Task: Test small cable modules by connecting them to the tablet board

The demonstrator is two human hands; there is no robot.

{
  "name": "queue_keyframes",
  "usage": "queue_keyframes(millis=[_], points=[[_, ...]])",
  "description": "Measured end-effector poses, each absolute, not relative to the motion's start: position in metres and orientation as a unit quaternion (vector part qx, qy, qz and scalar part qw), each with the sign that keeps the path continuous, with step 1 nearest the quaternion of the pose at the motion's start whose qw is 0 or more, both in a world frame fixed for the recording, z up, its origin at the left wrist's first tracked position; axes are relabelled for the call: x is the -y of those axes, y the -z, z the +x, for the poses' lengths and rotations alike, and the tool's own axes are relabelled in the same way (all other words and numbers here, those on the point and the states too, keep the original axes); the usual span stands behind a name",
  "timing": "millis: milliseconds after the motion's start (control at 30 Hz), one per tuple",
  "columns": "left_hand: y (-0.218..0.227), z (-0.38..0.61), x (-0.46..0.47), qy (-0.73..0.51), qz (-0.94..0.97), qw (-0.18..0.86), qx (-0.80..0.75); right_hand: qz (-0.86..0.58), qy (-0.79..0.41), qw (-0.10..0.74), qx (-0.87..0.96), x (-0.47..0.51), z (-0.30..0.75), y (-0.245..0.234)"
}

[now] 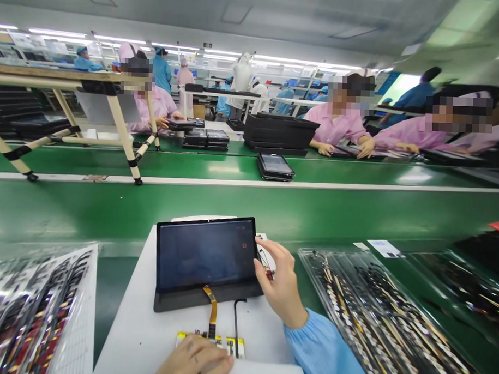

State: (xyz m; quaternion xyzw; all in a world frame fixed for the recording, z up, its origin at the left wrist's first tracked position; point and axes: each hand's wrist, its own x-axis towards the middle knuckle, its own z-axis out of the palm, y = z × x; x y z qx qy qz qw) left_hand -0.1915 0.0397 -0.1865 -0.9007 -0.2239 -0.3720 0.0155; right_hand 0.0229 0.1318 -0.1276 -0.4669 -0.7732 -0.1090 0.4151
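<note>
A tablet (206, 256) leans back on a dark stand on a white work surface (125, 324), its dark screen lit with a small red ring. My right hand (281, 281) is at the tablet's right edge, thumb and index finger apart, tips at the rim. An orange flex cable (212, 308) runs from the tablet down to a yellow-edged battery pack (238, 345). Over that pack lies my left hand (200, 360), fingers extended and slightly bent; what is under its palm is hidden. A black cable (236, 323) with a hooked end rises beside the flex cable.
Clear trays of flex parts lie at left (36, 316) and right (376, 317). Beyond runs a green conveyor (110, 204) carrying stacked tablets (276, 166). Black bins (278, 133), a pipe-framed rack (123, 128) and people in pink smocks (337, 124) are across it.
</note>
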Motion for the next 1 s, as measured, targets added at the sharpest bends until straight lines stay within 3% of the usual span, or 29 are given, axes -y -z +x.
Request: queue_keyframes(millis=[433, 733, 1000], points=[[0.168, -0.184, -0.033, 0.374, -0.910, -0.030, 0.179, -0.463, 0.163, 0.340, 0.803, -0.077, 0.030, 0.180], [0.172, -0.185, -0.031, 0.353, -0.918, -0.067, 0.168, -0.431, 0.182, 0.336, 0.818, -0.077, 0.025, 0.164], [0.183, -0.183, -0.029, 0.299, -0.936, -0.081, 0.167, -0.381, 0.131, 0.374, 0.835, -0.065, 0.032, 0.157]])
